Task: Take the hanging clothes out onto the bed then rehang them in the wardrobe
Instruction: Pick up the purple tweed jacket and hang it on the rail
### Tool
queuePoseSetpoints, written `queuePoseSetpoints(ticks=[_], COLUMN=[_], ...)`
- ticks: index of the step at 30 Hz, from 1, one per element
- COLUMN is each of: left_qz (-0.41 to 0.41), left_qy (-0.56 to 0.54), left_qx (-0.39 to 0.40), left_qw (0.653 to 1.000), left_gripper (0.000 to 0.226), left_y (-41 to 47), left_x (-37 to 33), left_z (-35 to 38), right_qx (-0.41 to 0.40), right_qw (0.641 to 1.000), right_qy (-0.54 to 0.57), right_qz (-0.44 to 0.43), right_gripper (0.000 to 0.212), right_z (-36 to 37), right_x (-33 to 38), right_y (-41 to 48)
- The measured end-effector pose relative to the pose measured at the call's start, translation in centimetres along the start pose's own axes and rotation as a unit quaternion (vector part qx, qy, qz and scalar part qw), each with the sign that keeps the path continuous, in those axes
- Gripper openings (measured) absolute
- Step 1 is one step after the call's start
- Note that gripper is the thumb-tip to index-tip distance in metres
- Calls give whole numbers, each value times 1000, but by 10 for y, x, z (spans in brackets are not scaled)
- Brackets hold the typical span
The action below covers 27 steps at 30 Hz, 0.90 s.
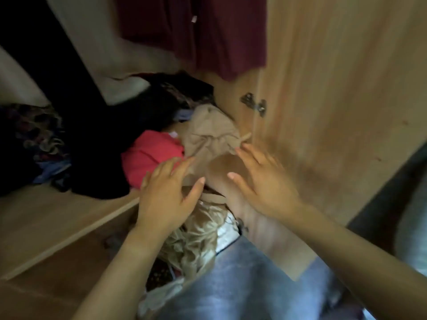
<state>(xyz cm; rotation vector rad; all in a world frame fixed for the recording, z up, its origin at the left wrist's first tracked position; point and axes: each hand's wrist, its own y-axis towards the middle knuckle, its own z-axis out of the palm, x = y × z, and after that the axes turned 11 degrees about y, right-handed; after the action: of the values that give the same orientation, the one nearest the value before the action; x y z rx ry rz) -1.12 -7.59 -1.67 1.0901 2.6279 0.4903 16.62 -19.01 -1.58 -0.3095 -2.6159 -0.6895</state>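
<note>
Clothes for this step: crumpled tan fabric garment [210, 135] heaped on the pale wooden wardrobe floor [46, 215], touching a bunched red garment [150, 155] on its left; dark maroon garment [221, 35] hanging above at the back. Nothing gripped yet. Left hand [166, 192] and right hand [261, 181] both slack and spread, fingers straight, poised over the near edge of the tan heap; contact too blurred to call.

To do the pickup well, close on the tan garment alone, with thumbs under and fingers over the bulk, not on a loose fold. Look first for a hanger: small pale wooden tip [246, 136] poking out at the heap's right edge, possibly one. Lift by it if so, so the cloth does not slide off. Keep clear of the red garment and of the shiny pale gold fabric [196, 239] spilling below the wrists. Draw up and back, away from the wooden wardrobe door [335, 88] close on the right.

Pose: both forearms reaching forward and down, palms down — left hand lower and nearer, right hand slightly ahead with fingertips near the wooden tip, thumbs angled toward each other.
</note>
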Motion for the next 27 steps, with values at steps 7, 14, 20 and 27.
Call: queuePoseSetpoints(ticks=[7, 14, 20, 27], left_qz=[154, 315, 454, 567], left_qy=[-81, -99, -175, -190], left_qx=[83, 180, 202, 234], left_qw=[981, 927, 850, 767], left_gripper=[57, 71, 61, 66], left_y=[-50, -96, -176, -255], left_x=[-119, -283, -469, -638], left_z=[42, 77, 76, 72], right_qx=[-16, -59, -147, -218], right_qw=[984, 930, 856, 781], right_qy=[-23, -58, -98, -126], right_qz=[174, 357, 485, 571], right_gripper=[63, 65, 65, 67], right_z=[-43, -125, -214, -296], right_x=[-68, -108, -133, -162], right_y=[-162, -337, -498, -629])
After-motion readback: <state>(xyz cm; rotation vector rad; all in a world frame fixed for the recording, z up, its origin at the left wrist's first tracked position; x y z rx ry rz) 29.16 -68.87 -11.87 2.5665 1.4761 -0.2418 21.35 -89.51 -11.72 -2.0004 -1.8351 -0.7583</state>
